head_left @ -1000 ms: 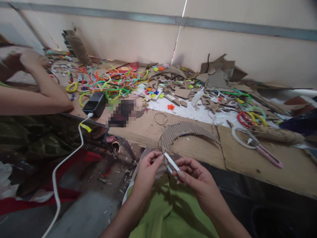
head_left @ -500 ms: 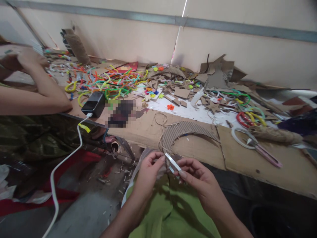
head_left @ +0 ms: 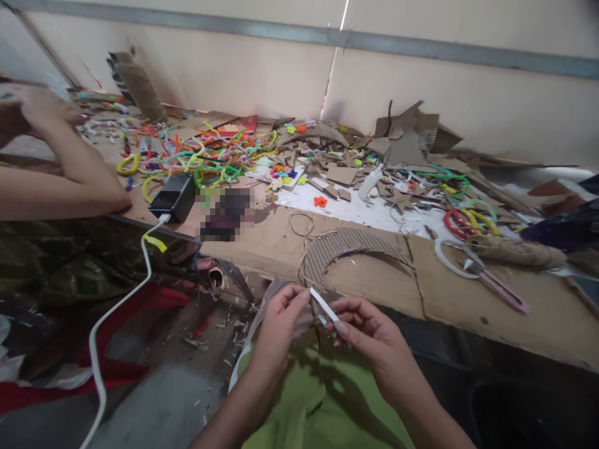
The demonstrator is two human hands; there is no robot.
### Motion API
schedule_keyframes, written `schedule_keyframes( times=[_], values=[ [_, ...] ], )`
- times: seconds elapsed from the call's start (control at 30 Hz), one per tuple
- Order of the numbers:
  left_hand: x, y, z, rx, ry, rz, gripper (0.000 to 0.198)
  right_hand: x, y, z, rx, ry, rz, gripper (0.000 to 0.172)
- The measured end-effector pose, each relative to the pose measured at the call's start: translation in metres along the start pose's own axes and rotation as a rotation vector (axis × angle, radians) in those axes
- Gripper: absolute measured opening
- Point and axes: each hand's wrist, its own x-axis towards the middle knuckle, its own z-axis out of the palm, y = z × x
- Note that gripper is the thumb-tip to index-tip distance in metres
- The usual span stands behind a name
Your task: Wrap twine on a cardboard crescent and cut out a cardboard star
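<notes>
Cardboard sheet lies ahead of us, front edge just beyond our fingertips. Ribbed crescent rests near that edge; scissors lie well apart, to right. Bare room left of crescent. Our left hand and right hand stay clear of each other, each pinching one end of thin white strip, slanting over lap. Step looks like fine strip handling; next move likely calls for light, steady fingertips. Loose twine hangs near left fingers; can't tell if attached.
</notes>
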Motion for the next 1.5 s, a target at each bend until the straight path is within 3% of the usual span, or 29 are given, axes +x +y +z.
schedule_keyframes(
  times=[0.4,0.8,1.5],
  values=[
    [0.004,-0.003,0.004,-0.007,0.019,-0.089,0.03,0.0,0.009,-0.001,0.031,0.038,-0.009,0.03],
    [0.006,-0.006,0.004,0.012,0.018,-0.054,0.027,-0.001,0.017,0.0,0.04,0.089,-0.026,0.035],
    [0.006,-0.004,0.007,0.058,0.024,-0.019,0.025,0.004,0.021,-0.008,-0.004,0.03,0.04,0.035]
  ],
)
